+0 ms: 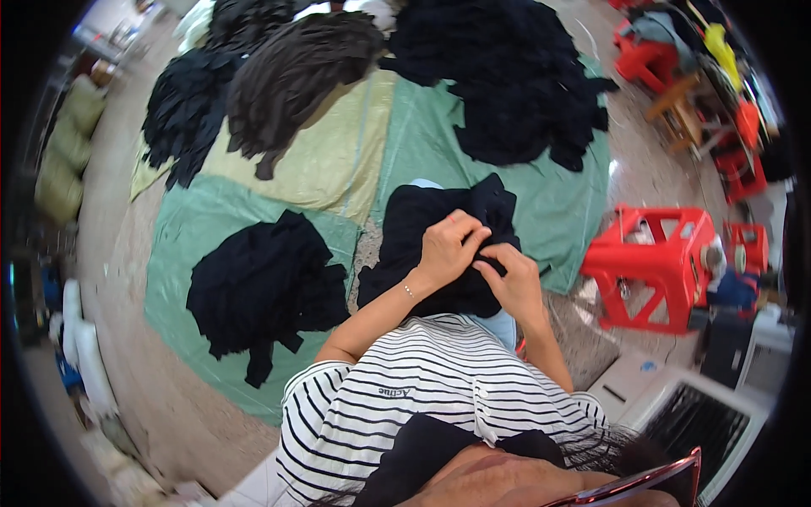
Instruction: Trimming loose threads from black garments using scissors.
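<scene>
A dark navy or black garment (407, 221) is spread over my lap, and its exact kind is hard to make out. Thumb and fingers of my left hand (448, 250) pinch the cloth near its right part. Just to the right, my right hand (515, 283) is also closed on the same garment, thumb against fingers. The two hands nearly meet, and whatever small detail lies between the fingertips is hidden. A folded flap of the cloth (494, 203) stands up beyond my hands.
Green and yellow sheeting (405, 118) covers the floor. A dark cloth pile (262, 283) lies to the left. Farther off are a brown pile (296, 76) and a large black one (515, 84). A red plastic stool (650, 266) stands at the right.
</scene>
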`<state>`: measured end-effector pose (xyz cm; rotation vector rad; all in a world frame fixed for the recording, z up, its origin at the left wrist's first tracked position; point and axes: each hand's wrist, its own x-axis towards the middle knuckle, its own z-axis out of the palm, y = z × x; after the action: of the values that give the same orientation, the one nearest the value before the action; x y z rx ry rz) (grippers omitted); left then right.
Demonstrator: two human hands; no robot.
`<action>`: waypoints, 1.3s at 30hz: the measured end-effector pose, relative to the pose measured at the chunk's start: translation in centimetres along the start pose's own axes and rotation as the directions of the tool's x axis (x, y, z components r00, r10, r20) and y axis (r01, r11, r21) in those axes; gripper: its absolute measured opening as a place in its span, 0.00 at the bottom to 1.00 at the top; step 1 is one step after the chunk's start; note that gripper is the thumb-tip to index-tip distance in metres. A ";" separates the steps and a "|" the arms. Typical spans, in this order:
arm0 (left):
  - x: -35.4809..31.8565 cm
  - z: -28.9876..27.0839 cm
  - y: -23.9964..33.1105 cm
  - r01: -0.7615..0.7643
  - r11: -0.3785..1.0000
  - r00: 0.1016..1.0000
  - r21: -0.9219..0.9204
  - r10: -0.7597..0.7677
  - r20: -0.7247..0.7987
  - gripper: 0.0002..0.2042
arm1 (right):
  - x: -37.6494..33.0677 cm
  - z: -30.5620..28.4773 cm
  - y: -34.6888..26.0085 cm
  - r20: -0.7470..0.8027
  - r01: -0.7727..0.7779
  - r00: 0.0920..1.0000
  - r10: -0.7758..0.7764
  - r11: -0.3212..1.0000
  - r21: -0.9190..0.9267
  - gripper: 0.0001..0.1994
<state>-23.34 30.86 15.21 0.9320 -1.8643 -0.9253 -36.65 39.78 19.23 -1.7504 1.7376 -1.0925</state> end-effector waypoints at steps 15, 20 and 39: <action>-6.2 -4.1 -3.4 0.775 0.525 0.613 -0.353 -0.486 0.623 0.08 | -4.3 4.0 0.4 0.003 0.086 0.996 -0.086 0.996 0.003 0.10; -8.2 -4.3 -3.1 0.767 0.601 0.583 -0.226 -0.506 0.635 0.11 | -6.8 5.8 0.8 -0.028 0.066 0.997 -0.065 0.998 0.018 0.10; -11.7 -4.6 -1.8 0.731 0.650 0.614 -0.208 -0.494 0.616 0.08 | -7.9 5.3 1.6 0.060 -0.003 0.998 -0.004 0.993 0.120 0.07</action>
<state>-14.40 38.98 11.36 1.1486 -1.5797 -2.1396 -32.72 46.12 13.05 -1.6932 1.6012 -1.1092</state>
